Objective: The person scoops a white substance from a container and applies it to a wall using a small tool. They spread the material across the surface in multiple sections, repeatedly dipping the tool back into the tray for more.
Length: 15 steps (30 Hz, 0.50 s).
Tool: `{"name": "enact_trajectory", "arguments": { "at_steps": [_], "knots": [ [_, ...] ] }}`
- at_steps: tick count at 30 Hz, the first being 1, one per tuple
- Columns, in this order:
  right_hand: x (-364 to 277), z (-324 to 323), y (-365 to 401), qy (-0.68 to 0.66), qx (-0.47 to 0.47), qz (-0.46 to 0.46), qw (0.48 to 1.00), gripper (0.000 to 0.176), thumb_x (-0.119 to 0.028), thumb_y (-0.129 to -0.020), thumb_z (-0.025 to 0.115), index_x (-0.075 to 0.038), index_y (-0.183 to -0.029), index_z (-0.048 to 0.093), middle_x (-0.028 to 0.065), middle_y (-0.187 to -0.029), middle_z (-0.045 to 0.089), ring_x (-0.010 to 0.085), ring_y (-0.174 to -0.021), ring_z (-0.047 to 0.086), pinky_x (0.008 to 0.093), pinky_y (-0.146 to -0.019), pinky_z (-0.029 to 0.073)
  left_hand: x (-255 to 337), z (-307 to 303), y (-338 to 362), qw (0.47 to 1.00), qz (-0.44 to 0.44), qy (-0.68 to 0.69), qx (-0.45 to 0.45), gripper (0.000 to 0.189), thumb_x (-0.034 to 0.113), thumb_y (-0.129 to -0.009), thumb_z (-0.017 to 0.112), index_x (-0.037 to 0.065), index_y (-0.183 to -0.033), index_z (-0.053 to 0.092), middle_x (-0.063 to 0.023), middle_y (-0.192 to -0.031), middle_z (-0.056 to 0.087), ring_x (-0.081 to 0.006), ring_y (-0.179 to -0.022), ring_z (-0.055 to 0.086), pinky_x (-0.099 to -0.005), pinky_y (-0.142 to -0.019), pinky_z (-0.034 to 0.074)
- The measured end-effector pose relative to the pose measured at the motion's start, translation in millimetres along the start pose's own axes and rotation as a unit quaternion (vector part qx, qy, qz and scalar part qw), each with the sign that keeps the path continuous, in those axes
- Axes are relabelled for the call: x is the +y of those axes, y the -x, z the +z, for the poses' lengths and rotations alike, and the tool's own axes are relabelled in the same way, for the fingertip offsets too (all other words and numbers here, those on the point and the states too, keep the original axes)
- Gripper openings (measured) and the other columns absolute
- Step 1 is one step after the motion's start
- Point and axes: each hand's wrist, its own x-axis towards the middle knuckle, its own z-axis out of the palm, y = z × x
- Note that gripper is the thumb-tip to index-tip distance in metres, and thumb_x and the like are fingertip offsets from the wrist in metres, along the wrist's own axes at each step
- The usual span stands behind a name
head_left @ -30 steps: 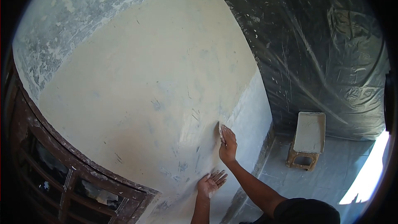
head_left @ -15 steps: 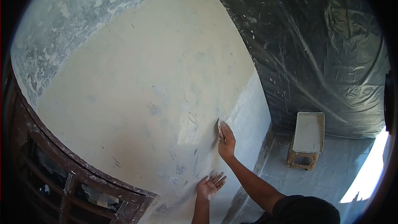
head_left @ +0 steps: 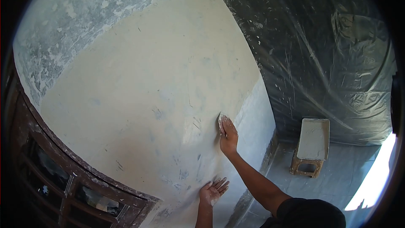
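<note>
My right hand (head_left: 228, 136) is closed on a thin, flat putty scraper (head_left: 220, 123), its edge against the wall. Fingers cover most of the tool, and white putty smears them. Lower down, my left hand (head_left: 214, 191) is open beside the wall, palm up and fingers spread, with putty on the palm and nothing held. A broad cream coat covers the wall (head_left: 139, 71), with grey patches and short dark scratches showing in it. To the right of my right hand runs a whiter strip of wall (head_left: 256, 114).
A tray of pale putty (head_left: 314, 139) rests on a small stool (head_left: 306, 167) on the grey tiled floor (head_left: 337, 177). Dark plastic sheeting (head_left: 320, 59) hangs at the right. A brown wooden frame with glass panes (head_left: 76, 185) borders the wall at lower left.
My right hand and the scraper have shifted slightly up and left along the wall. My left hand stays nearly in place. The view has tilted slightly.
</note>
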Motion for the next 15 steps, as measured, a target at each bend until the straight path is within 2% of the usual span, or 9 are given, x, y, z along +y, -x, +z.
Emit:
{"name": "enact_trajectory", "arguments": {
  "at_steps": [1,2,3,5,7,8,10,12,15],
  "knots": [
    [-11.8,2.7,28.1,0.007,-0.018,0.038,0.999,0.051,0.012,-0.084,0.049,-0.002,-0.133,0.053,0.0175,-0.138,0.051,0.0381,-0.132,0.043,0.0392,-0.109,0.035,0.1,-0.3,-0.5,1.0,-0.003,0.005,0.001,0.045,0.023,-0.09,0.043,-0.011,-0.119,0.048,-0.0326,-0.131,0.049,-0.0507,-0.128,0.041,-0.0557,-0.108,0.034],
    [-27.7,-1.9,50.9,0.021,-0.048,0.016,0.999,0.052,0.012,-0.082,0.052,-0.003,-0.132,0.054,0.0165,-0.138,0.052,0.0382,-0.132,0.042,0.04,-0.11,0.034,-0.9,-3.2,-1.4,1.0,-0.003,0.004,0.002,0.045,0.023,-0.09,0.043,-0.011,-0.119,0.048,-0.0326,-0.131,0.049,-0.0507,-0.128,0.041,-0.0557,-0.108,0.034],
    [-39.8,-6.7,80.3,0.003,-0.077,0.045,0.996,0.053,0.011,-0.081,0.055,-0.004,-0.131,0.055,0.0156,-0.138,0.052,0.0363,-0.131,0.044,0.0407,-0.11,0.033,-1.4,-6.8,-4.3,0.999,0.015,-0.017,0.041,0.045,0.023,-0.09,0.043,-0.01,-0.12,0.048,-0.0324,-0.131,0.049,-0.0504,-0.129,0.041,-0.0557,-0.107,0.034],
    [-54.6,-29.8,125.4,-0.028,-0.152,0.021,0.988,0.053,0.013,-0.08,0.054,-0.005,-0.13,0.057,0.0139,-0.133,0.057,0.0345,-0.127,0.048,0.0395,-0.108,0.035,-4.0,-3.5,-5.1,0.996,0.034,-0.037,0.079,0.045,0.023,-0.09,0.043,-0.009,-0.121,0.048,-0.0321,-0.131,0.049,-0.0502,-0.129,0.041,-0.0558,-0.107,0.034],
    [-53.5,-43.0,121.8,-0.061,-0.139,0.04,0.988,0.053,0.014,-0.08,0.054,-0.005,-0.129,0.057,0.0141,-0.131,0.058,0.0343,-0.126,0.05,0.0388,-0.107,0.036,-2.4,12.0,1.0,0.973,0.085,-0.158,0.145,0.046,0.024,-0.09,0.043,-0.008,-0.123,0.047,-0.0315,-0.133,0.048,-0.0497,-0.13,0.04,-0.0555,-0.107,0.035],
    [-53.0,-47.2,122.5,-0.094,-0.13,0.063,0.985,0.052,0.014,-0.08,0.053,-0.005,-0.128,0.058,0.0143,-0.129,0.059,0.034,-0.125,0.051,0.0382,-0.106,0.038,-1.8,9.5,2.1,0.973,0.085,-0.159,0.147,0.046,0.024,-0.09,0.043,-0.008,-0.123,0.047,-0.0315,-0.133,0.048,-0.0497,-0.13,0.04,-0.0555,-0.107,0.035],
    [-45.2,-44.9,63.0,-0.027,-0.059,0.066,0.996,0.052,0.015,-0.079,0.052,-0.003,-0.128,0.058,0.0157,-0.129,0.059,0.0341,-0.123,0.053,0.0378,-0.106,0.039,-0.6,2.2,0.5,1.0,-0.002,0.012,0.028,0.047,0.024,-0.091,0.042,-0.009,-0.125,0.045,-0.0317,-0.136,0.045,-0.0494,-0.131,0.038,-0.0554,-0.107,0.035],
    [-22.1,-33.7,5.7,-0.014,0.026,0.043,0.999,0.054,0.016,-0.08,0.05,-0.003,-0.13,0.056,0.0165,-0.129,0.058,0.0344,-0.124,0.052,0.0382,-0.107,0.038,-0.3,-1.2,-0.1,1.0,-0.006,0.013,0.002,0.048,0.024,-0.092,0.04,-0.01,-0.126,0.043,-0.0323,-0.14,0.041,-0.0497,-0.131,0.038,-0.0557,-0.107,0.035],
    [3.1,-8.6,-4.3,-0.014,-0.003,0.012,1.0,0.054,0.016,-0.08,0.049,-0.003,-0.131,0.055,0.0158,-0.134,0.055,0.0358,-0.128,0.048,0.0388,-0.108,0.037,-2.2,3.8,1.1,1.0,0.006,0.0,0.001,0.049,0.024,-0.093,0.039,-0.011,-0.126,0.042,-0.0322,-0.141,0.04,-0.0498,-0.131,0.038,-0.0559,-0.107,0.035]
  ]
}}
